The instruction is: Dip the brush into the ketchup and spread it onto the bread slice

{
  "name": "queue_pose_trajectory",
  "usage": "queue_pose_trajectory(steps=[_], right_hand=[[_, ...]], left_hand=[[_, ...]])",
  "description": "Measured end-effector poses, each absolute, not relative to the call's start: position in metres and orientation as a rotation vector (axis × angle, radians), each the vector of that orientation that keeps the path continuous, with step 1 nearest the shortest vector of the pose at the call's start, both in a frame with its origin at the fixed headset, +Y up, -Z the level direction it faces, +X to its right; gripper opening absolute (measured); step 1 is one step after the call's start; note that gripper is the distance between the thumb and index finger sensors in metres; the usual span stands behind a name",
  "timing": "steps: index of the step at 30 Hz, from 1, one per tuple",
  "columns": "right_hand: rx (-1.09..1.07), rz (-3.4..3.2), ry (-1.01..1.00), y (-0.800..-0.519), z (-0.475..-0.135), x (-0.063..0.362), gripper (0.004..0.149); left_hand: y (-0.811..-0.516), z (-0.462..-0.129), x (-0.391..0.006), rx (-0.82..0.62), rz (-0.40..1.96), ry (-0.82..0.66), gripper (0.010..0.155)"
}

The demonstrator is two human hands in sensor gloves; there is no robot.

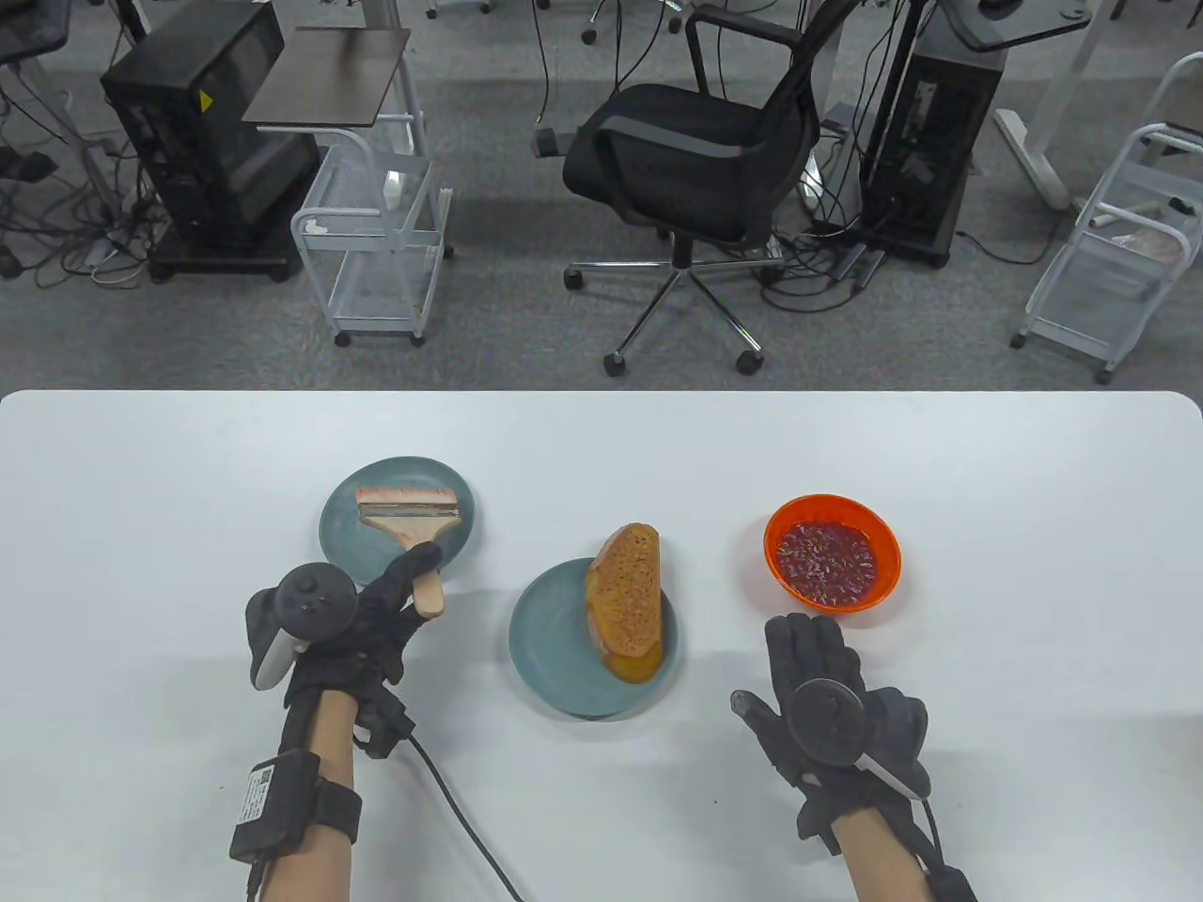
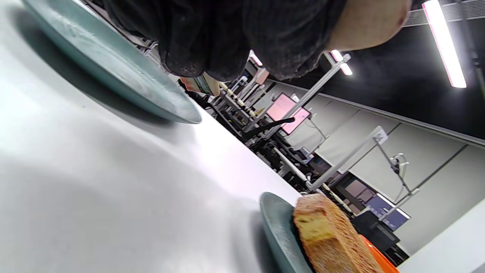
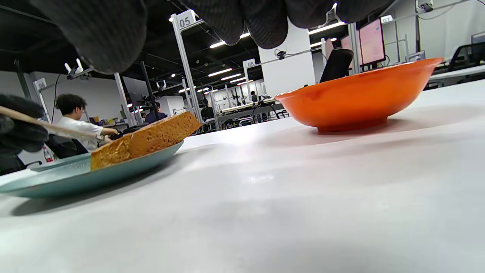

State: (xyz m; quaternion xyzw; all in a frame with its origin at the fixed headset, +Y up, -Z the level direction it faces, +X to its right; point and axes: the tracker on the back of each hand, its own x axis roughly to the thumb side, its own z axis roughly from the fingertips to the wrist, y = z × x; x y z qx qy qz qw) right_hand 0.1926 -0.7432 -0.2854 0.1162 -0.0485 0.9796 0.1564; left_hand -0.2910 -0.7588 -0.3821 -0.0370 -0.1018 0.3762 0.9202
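My left hand (image 1: 324, 625) sits at the lower left of the table view, its fingers (image 1: 406, 570) wrapped around the wooden handle of the brush (image 1: 414, 531). The brush head lies across the upper part of a grey-blue plate (image 1: 343, 531) left of centre on the white bench (image 1: 601, 442), and the handle slants down past the plate's rim to my grip. In the left wrist view that plate's rim (image 2: 113, 72) runs across the upper left, with my glove above it.

The bread slice (image 1: 628, 592) lies on a second grey-blue plate (image 1: 550, 648) in the middle of the frame, its upper end hanging over the rim; in the right wrist view the slice (image 3: 147, 138) tilts up off that plate (image 3: 75, 178).

The orange bowl of ketchup (image 1: 833, 556) stands at centre right. My right hand (image 1: 827, 709) rests flat on the bench just below the bowl, fingers spread and holding nothing, fingertips close to the bowl but not touching it.
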Motion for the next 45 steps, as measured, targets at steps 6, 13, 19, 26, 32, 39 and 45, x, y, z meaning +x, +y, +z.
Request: queue_pose_trajectory(steps=[6,13,19,26,32,39,45], right_hand=[[0.320,2.764,-0.138,-0.742,-0.286,0.195,0.078],[0.333,2.757,-0.127,-0.744,-0.287,0.192,0.077],[0.338,2.761,-0.117,-0.745,-0.287,0.190,0.076],[0.357,2.763,-0.105,-0.746,-0.286,0.186,0.075],[0.346,2.768,-0.114,-0.746,-0.286,0.185,0.074],[0.338,2.769,-0.105,-0.746,-0.286,0.184,0.073],[0.335,2.771,-0.121,-0.745,-0.285,0.184,0.072]], left_hand=[[-0.767,-0.403,-0.308,-0.140,0.836,-0.148,0.057],[-0.776,-0.405,-0.316,-0.232,0.848,-0.116,0.059],[-0.772,-0.391,-0.321,-0.306,0.681,-0.061,0.059],[-0.775,-0.380,-0.312,-0.439,0.402,-0.022,0.068],[-0.775,-0.375,-0.310,-0.464,0.345,-0.005,0.070],[-0.771,-0.366,-0.321,-0.490,0.370,0.038,0.069],[-0.762,-0.350,-0.330,-0.429,0.406,0.045,0.066]])
